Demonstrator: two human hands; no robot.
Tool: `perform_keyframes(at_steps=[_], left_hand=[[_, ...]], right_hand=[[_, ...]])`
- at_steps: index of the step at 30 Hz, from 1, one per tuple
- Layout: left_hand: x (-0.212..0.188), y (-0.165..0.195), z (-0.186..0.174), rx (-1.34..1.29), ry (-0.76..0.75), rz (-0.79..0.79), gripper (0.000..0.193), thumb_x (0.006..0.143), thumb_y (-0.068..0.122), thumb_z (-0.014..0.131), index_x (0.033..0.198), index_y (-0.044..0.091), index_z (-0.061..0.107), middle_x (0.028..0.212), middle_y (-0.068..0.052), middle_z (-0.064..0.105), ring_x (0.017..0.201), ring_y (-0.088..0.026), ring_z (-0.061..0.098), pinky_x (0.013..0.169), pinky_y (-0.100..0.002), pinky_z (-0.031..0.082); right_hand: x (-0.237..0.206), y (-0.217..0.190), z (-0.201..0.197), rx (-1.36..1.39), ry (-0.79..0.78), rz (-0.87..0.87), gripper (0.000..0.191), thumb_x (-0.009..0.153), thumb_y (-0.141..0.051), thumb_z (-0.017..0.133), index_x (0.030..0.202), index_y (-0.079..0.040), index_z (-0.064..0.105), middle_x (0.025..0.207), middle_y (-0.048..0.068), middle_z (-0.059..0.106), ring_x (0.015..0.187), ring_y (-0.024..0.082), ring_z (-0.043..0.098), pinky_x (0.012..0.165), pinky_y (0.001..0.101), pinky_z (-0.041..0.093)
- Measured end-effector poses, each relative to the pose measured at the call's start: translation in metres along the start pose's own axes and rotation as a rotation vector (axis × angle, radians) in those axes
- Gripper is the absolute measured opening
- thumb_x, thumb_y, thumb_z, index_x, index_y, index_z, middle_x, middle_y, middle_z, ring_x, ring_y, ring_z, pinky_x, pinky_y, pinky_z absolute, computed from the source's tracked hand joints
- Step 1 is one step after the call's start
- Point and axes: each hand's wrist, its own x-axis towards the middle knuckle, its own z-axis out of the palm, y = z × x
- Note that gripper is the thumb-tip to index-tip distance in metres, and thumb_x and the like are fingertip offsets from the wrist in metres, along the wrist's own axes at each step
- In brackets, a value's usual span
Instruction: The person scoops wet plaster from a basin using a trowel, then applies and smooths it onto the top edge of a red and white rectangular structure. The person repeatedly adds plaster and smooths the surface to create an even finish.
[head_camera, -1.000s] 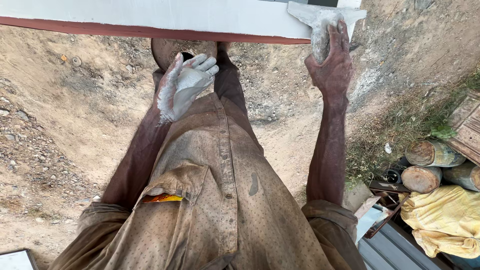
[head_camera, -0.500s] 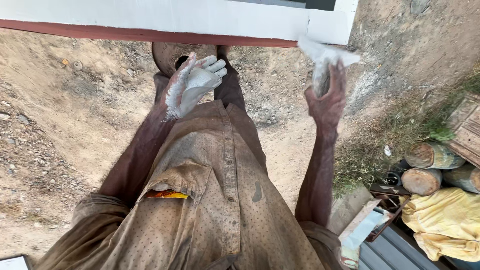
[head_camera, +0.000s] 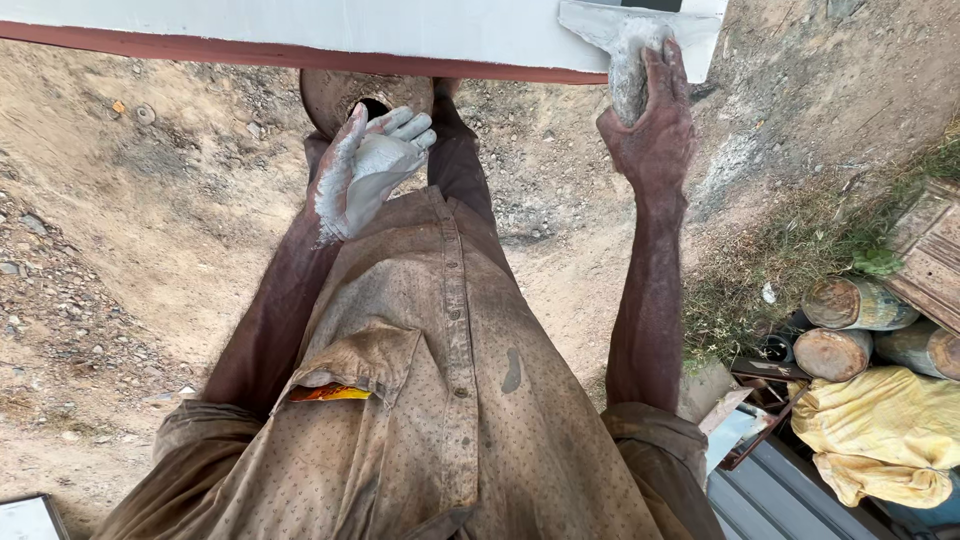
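1 putty knife: stiff, light, putty-slick; right hand clenched on its handle. Left hand open, cupping soft wet putty.

Dusty brown button-up shirt with fine dotted print, short sleeves rolled; chest pocket left of the button row, yellow-orange packet peeking out; left hand caked in pale grey plaster
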Motion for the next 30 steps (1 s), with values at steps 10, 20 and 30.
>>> perform_keyframes(at_steps=[10,20,30], left_hand=[[0.002,-0.005,-0.007,-0.047,-0.04,-0.008,0.08,0.104,0.049,0.062,0.153,-0.007,0.033,0.156,-0.029,0.041,0.145,-0.036,0.049,0.124,-0.045,0.046],[0.032,-0.015,0.021,0.137,-0.159,-0.034,0.093,0.094,0.056,0.07,0.155,-0.005,0.034,0.156,-0.027,0.048,0.146,-0.034,0.05,0.123,-0.046,0.044],[0.064,-0.048,0.056,-0.684,-0.678,-0.418,0.091,0.104,0.065,0.052,0.157,-0.007,0.038,0.157,-0.028,0.05,0.146,-0.039,0.052,0.114,-0.045,0.053]], right_hand=[[0.01,-0.022,-0.016,-0.06,-0.069,0.033,0.085,0.093,-0.027,0.076,0.165,-0.006,0.036,0.173,0.015,0.027,0.154,0.035,0.041,0.11,0.0518,0.055],[-0.088,-0.057,-0.085,0.626,-0.177,0.464,0.075,0.087,-0.026,0.07,0.155,-0.004,0.046,0.141,0.02,0.058,0.11,0.03,0.062,0.085,0.0428,0.058],[-0.151,-0.117,-0.023,2.244,-0.261,-0.183,0.059,0.094,-0.024,0.074,0.145,-0.001,0.053,0.108,0.023,0.069,0.083,0.026,0.072,0.059,0.0318,0.064]])
